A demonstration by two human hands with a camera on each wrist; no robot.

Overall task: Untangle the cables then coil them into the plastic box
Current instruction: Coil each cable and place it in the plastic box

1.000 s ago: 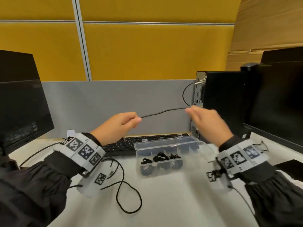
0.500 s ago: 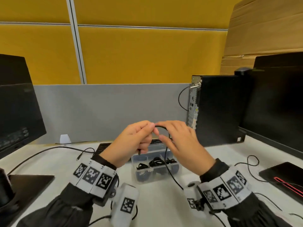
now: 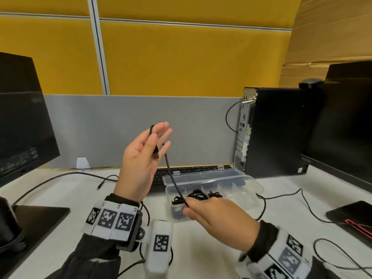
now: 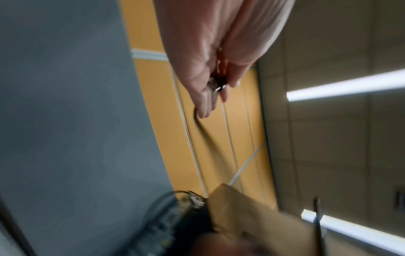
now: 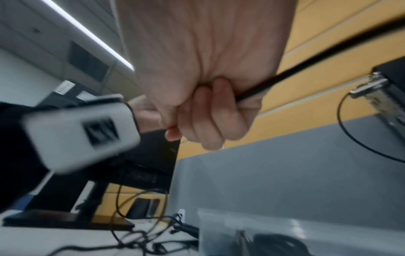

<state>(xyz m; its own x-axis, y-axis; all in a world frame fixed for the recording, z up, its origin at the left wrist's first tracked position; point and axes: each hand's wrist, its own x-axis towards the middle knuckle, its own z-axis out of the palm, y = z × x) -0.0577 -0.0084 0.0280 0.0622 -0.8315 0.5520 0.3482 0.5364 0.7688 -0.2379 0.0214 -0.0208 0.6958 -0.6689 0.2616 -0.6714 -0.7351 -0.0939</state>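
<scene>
Cable [image 3: 174, 179] end hidden in right hand [image 3: 218, 218] fist; wrist views blurry.

Black sleeves [image 3: 94, 256], white wristbands [image 3: 109, 219] (black square-patterned markers)

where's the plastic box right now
In the head view the plastic box sits open on the desk at centre right, in front of the keyboard and left of the computer tower, just beyond the right hand.

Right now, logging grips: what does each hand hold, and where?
Left hand pinches the black cable by its plug end; right hand grips it lower down.
</scene>
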